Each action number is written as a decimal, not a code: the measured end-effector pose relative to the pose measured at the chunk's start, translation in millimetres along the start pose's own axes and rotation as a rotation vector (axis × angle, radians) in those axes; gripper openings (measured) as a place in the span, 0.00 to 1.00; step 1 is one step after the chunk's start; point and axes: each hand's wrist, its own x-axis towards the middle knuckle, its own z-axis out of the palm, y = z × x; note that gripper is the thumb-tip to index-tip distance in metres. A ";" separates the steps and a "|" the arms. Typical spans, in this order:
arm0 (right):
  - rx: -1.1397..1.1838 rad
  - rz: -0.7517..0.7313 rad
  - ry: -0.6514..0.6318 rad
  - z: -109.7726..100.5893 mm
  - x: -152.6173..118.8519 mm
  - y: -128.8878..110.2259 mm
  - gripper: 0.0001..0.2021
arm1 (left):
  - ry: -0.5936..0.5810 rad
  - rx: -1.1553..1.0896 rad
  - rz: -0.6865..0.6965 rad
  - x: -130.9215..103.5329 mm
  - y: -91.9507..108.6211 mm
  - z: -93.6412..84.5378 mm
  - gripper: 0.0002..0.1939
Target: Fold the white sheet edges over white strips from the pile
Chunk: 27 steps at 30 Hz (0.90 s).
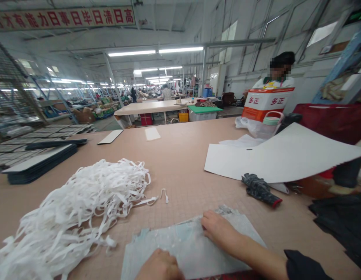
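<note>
A thin grey-blue sheet [189, 245], rough along its far edge, lies on the table in front of me. On its right half rests my right hand [218, 231], fingers bent and held together; their undersides are hidden, so anything between them does not show. My left hand [159, 267] is curled closed over the sheet's near left part, cut off by the bottom of the view and slightly blurred. What its fingers hold, if anything, cannot be seen. Something dark red with a pattern [227, 276] peeks out below the sheet's near edge.
To the left is a heap of white elastic strips [104, 194], with stacked dark-edged panels [42, 163] behind. A dark glove [260, 189] and a large white board [273, 155] lie right, near black fabric [340, 221]. Beyond a red-white box [266, 103] is a person [279, 74].
</note>
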 end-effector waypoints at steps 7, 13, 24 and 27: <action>0.036 -0.105 0.126 1.2 -12.9 -0.4 0.09 | 0.157 0.005 -0.160 64.0 11.7 -22.0 0.14; 0.228 -0.174 -0.021 -27.3 -37.0 10.7 0.14 | 0.069 0.131 -0.080 67.0 8.3 -12.5 0.06; -0.072 0.087 -0.173 -49.5 -36.0 91.0 0.14 | -0.006 0.286 -0.282 -9.7 -48.5 -55.5 0.05; -0.093 -0.009 -0.091 -59.3 -4.5 57.8 0.14 | 0.064 0.336 -0.223 -9.1 -47.8 -56.6 0.03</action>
